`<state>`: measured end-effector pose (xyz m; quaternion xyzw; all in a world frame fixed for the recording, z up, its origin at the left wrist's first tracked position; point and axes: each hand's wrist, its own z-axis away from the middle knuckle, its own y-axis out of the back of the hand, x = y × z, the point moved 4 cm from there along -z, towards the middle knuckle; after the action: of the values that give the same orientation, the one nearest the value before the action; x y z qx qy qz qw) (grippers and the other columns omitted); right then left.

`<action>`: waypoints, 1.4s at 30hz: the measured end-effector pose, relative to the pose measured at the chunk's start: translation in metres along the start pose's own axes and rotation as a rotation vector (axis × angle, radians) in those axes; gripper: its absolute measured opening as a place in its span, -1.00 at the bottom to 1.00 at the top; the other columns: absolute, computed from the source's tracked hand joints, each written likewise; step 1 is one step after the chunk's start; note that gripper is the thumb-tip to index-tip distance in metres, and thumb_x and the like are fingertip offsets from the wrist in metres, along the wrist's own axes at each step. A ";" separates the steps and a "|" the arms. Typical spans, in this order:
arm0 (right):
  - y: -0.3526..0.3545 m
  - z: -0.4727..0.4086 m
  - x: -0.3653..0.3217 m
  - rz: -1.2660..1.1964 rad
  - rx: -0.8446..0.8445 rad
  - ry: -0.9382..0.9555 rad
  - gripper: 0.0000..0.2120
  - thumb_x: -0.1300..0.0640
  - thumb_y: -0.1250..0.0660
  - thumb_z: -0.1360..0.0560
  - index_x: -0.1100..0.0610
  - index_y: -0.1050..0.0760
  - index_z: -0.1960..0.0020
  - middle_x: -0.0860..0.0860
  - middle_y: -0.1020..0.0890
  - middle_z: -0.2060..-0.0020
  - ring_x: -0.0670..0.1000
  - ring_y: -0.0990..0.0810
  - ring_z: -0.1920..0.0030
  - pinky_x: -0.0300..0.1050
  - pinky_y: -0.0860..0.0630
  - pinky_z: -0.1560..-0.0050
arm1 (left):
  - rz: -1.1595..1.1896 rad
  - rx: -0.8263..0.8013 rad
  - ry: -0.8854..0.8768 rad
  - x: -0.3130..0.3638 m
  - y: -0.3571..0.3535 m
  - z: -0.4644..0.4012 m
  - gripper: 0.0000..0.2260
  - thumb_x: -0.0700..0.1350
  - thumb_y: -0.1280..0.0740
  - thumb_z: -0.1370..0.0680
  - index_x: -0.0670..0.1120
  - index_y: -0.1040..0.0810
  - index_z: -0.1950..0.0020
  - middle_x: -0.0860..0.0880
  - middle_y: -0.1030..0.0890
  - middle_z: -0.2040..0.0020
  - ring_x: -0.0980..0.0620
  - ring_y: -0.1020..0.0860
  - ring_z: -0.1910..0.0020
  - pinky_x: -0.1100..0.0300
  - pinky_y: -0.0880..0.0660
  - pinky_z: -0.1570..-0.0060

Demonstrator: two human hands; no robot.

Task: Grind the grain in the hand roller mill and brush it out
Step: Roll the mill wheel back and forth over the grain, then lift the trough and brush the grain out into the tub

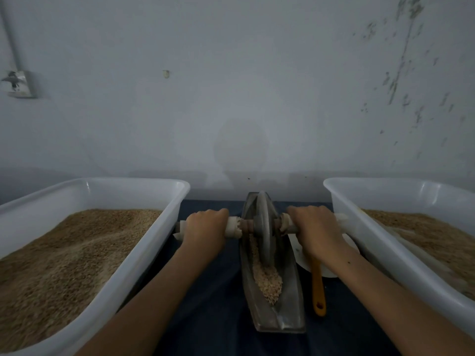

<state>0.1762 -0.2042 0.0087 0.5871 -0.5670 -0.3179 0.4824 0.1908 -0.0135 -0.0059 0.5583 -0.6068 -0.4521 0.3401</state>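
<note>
Dim bluish light, soft focus, edges bowed

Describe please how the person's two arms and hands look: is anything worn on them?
Both forearms are bare as far as the frame shows: no sleeves, gloves, watch or rings visible on the left hand or the right hand. Dim light hides finer marks.

Left hand [205,224] and right hand [314,227] gripping roller axle [248,223], wheel [264,227] in grain-filled trough [290,291]
</note>
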 end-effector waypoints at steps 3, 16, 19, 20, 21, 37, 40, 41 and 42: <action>0.002 0.001 -0.001 0.020 -0.024 0.012 -0.86 0.23 -0.24 -0.53 0.03 -0.39 -0.03 -0.01 -0.57 0.00 0.05 -0.53 -0.05 -0.09 -0.33 -0.09 | 0.035 0.009 -0.013 -0.003 -0.004 0.001 -0.85 -0.06 -0.29 -0.53 -0.01 -0.41 -0.08 0.01 -0.57 0.00 0.03 -0.54 0.05 0.20 -0.35 0.14; 0.017 0.003 -0.003 0.047 -0.264 0.037 -0.81 0.21 -0.28 -0.52 0.07 -0.48 -0.12 0.05 -0.57 -0.04 0.07 -0.56 -0.05 -0.09 -0.39 0.02 | 0.155 -0.378 -0.079 -0.013 -0.005 0.006 -0.72 0.01 -0.42 -0.40 -0.02 -0.54 -0.07 -0.03 -0.61 0.02 -0.03 -0.57 0.05 0.08 -0.49 0.03; 0.014 0.002 0.000 -0.013 -0.234 0.029 -0.81 0.23 -0.27 -0.51 0.05 -0.50 -0.10 0.04 -0.59 -0.01 0.07 -0.57 -0.02 -0.11 -0.37 0.07 | 0.211 -0.304 -0.081 -0.014 -0.002 0.004 -0.79 0.02 -0.43 -0.36 0.02 -0.56 0.04 0.03 -0.58 0.15 0.01 -0.55 0.14 0.11 -0.50 0.08; 0.013 0.000 0.001 -0.020 -0.228 0.030 -0.81 0.23 -0.27 -0.51 0.04 -0.50 -0.09 0.03 -0.59 0.00 0.06 -0.57 -0.01 -0.12 -0.36 0.09 | 0.227 -0.290 -0.075 -0.014 -0.002 0.004 -0.79 0.03 -0.44 -0.36 0.03 -0.56 0.06 0.05 -0.57 0.17 0.03 -0.54 0.16 0.13 -0.49 0.10; 0.013 -0.002 0.002 -0.014 -0.225 0.031 -0.82 0.24 -0.27 -0.51 0.04 -0.50 -0.06 0.03 -0.60 0.01 0.06 -0.57 0.02 -0.12 -0.36 0.11 | 0.241 -0.286 -0.068 -0.015 -0.002 0.005 -0.79 0.03 -0.44 -0.36 0.03 -0.56 0.06 0.05 -0.56 0.18 0.04 -0.54 0.16 0.14 -0.49 0.11; 0.063 -0.040 0.007 0.109 0.461 0.095 -0.65 0.37 -0.36 -0.32 0.11 -0.51 -0.06 0.08 -0.46 -0.05 0.15 -0.39 -0.15 0.02 -0.09 -0.39 | 0.796 -0.161 0.210 -0.014 0.006 0.008 -0.87 -0.07 -0.48 -0.28 0.03 -0.57 0.25 0.03 -0.61 0.35 0.03 -0.59 0.31 0.08 -0.58 0.20; 0.066 -0.043 0.000 0.091 0.494 0.079 -0.59 0.40 -0.33 -0.34 0.16 -0.49 -0.15 0.14 -0.42 -0.17 0.19 -0.33 -0.26 0.12 0.08 -0.51 | 0.934 -0.151 0.265 -0.009 0.004 0.017 -0.90 -0.10 -0.47 -0.30 -0.03 -0.59 0.26 0.03 -0.61 0.39 0.02 -0.58 0.34 0.07 -0.56 0.21; 0.067 -0.046 -0.003 0.089 0.496 0.084 -0.58 0.40 -0.30 -0.36 0.16 -0.47 -0.19 0.15 -0.40 -0.21 0.19 -0.30 -0.29 0.12 0.12 -0.51 | 0.970 -0.143 0.286 -0.008 0.004 0.021 -0.91 -0.11 -0.47 -0.30 -0.04 -0.59 0.27 0.03 -0.60 0.41 0.02 -0.57 0.35 0.07 -0.55 0.23; 0.067 -0.048 -0.006 0.092 0.496 0.097 -0.58 0.39 -0.27 -0.38 0.16 -0.45 -0.22 0.15 -0.38 -0.24 0.19 -0.28 -0.32 0.11 0.14 -0.51 | 1.003 -0.140 0.306 -0.008 0.003 0.025 -0.91 -0.12 -0.47 -0.30 -0.05 -0.59 0.27 0.03 -0.59 0.42 0.02 -0.56 0.36 0.08 -0.53 0.24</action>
<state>0.1950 -0.1815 0.0856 0.6756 -0.6299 -0.1185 0.3642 0.1681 -0.0014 -0.0113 0.2348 -0.7114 -0.1865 0.6356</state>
